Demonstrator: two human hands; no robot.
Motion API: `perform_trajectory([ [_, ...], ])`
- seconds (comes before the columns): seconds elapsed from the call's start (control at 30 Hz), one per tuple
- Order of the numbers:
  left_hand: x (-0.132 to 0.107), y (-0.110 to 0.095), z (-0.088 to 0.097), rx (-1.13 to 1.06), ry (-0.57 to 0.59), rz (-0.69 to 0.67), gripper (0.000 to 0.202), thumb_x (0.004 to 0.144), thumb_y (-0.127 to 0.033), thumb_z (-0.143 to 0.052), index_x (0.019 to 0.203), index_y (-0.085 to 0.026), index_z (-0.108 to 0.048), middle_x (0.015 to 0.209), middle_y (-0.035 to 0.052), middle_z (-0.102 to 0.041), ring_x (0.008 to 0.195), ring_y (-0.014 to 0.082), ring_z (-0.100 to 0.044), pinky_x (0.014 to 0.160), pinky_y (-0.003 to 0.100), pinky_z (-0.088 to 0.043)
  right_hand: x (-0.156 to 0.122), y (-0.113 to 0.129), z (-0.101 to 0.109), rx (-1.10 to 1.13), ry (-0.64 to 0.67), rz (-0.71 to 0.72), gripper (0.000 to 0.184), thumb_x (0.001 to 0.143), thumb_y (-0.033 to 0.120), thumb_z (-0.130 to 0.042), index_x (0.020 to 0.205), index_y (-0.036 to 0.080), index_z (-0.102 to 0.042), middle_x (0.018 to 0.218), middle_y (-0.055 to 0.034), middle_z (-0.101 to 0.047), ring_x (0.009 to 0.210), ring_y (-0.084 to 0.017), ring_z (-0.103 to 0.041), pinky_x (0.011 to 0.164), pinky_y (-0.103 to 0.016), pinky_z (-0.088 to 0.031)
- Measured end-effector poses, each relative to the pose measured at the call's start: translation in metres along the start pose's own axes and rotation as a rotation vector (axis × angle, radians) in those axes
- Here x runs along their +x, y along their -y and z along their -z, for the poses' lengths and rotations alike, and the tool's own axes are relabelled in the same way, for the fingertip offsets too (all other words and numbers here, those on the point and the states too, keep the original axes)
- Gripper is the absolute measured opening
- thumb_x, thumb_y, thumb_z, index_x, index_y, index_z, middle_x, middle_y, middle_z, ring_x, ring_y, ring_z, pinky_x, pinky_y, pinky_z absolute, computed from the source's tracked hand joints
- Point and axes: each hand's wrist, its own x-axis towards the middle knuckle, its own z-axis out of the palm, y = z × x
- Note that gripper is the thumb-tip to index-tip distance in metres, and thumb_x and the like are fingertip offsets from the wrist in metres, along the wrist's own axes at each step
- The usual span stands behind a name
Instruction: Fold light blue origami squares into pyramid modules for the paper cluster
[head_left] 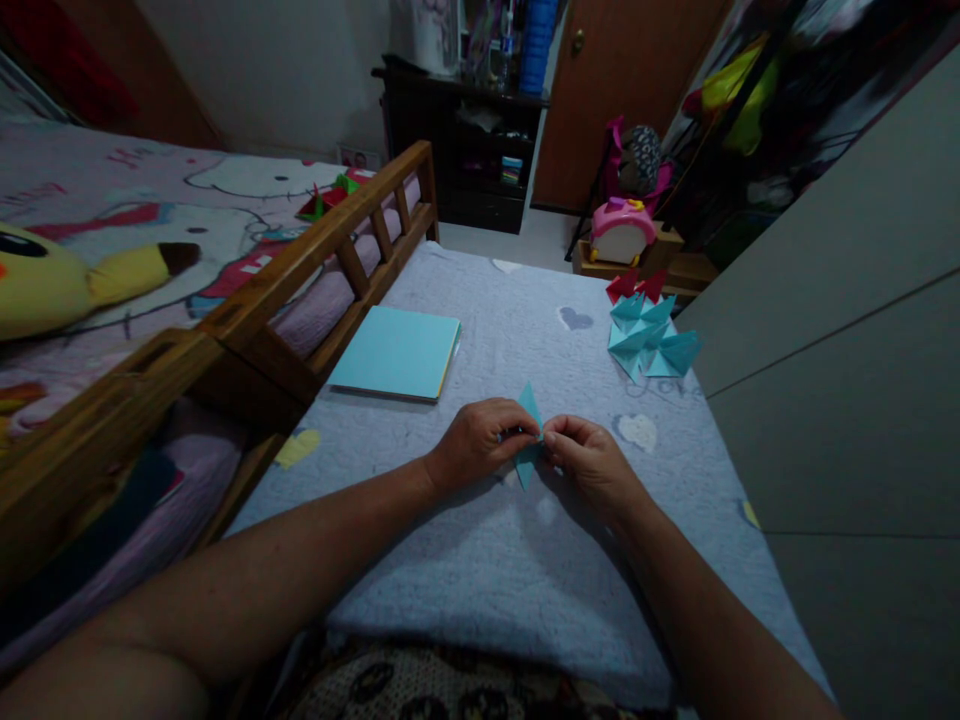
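Between my two hands is a small folded piece of light-blue origami paper (530, 400), with one point sticking up and another pointing down. My left hand (487, 437) pinches it from the left, thumb and fingers together. From the right, my right hand (589, 455) pinches the edge near its middle. The fingertips of both hands nearly meet and hide the paper's centre. To the left lies a stack of square light-blue paper sheets (397, 352). At the far right sit several folded light-blue origami pieces (649, 340), with red folded pieces (626, 288) just behind them.
A pale blue cloth with heart prints (487, 300) covers the surface under my hands. A wooden bed rail (322, 245) runs along the left, with a yellow plush toy (90, 280) beyond it. A pale cabinet (840, 380) borders the right side.
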Motion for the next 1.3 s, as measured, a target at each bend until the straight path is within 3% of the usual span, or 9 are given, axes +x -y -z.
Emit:
perform_trajectory([
  [0.47,0.0005,0.0008,0.0017,-0.049,0.019,0.008,0.009,0.091,-0.017,-0.064,0.086,-0.016,-0.072,0.079,0.0038,-0.072,0.071,0.0128,-0.064,0.069,0.027,-0.053,-0.0007,0.0074,-0.0016,-0.185,-0.045,0.095,0.028,0.066,0.043,-0.079,0.068,0.019,-0.065,0.057,0.0027,-0.055,0.052,-0.011,-0.046,0.051,-0.025,-0.032],
  [0.77,0.0008,-0.0007,0.0013,-0.041,0.018,0.008,0.008,0.091,-0.016,-0.065,0.085,-0.015,-0.071,0.079,0.0033,-0.071,0.072,0.013,-0.064,0.068,0.025,-0.052,0.0009,0.0006,-0.0024,0.024,-0.027,-0.004,0.026,0.063,0.038,-0.081,0.067,0.018,-0.065,0.052,0.0037,-0.053,0.049,-0.008,-0.043,0.05,-0.022,-0.031],
  [1.0,0.0,0.0018,0.0002,-0.058,0.037,0.014,0.008,0.091,-0.017,-0.065,0.088,-0.016,-0.072,0.081,0.004,-0.074,0.074,0.0135,-0.067,0.071,0.027,-0.053,0.0009,0.0021,-0.0013,0.009,-0.005,-0.017,0.027,0.061,0.037,-0.083,0.067,0.018,-0.065,0.055,0.0033,-0.054,0.051,-0.009,-0.045,0.051,-0.023,-0.034],
  [1.3,0.0,0.0021,-0.001,-0.055,0.02,0.024,0.009,0.091,-0.017,-0.065,0.087,-0.015,-0.073,0.08,0.0039,-0.074,0.067,0.0112,-0.064,0.066,0.024,-0.051,-0.0014,0.0058,-0.0044,0.087,0.006,-0.054,0.033,0.059,0.04,-0.087,0.065,0.017,-0.064,0.049,0.0056,-0.047,0.046,-0.007,-0.039,0.045,-0.022,-0.028],
])
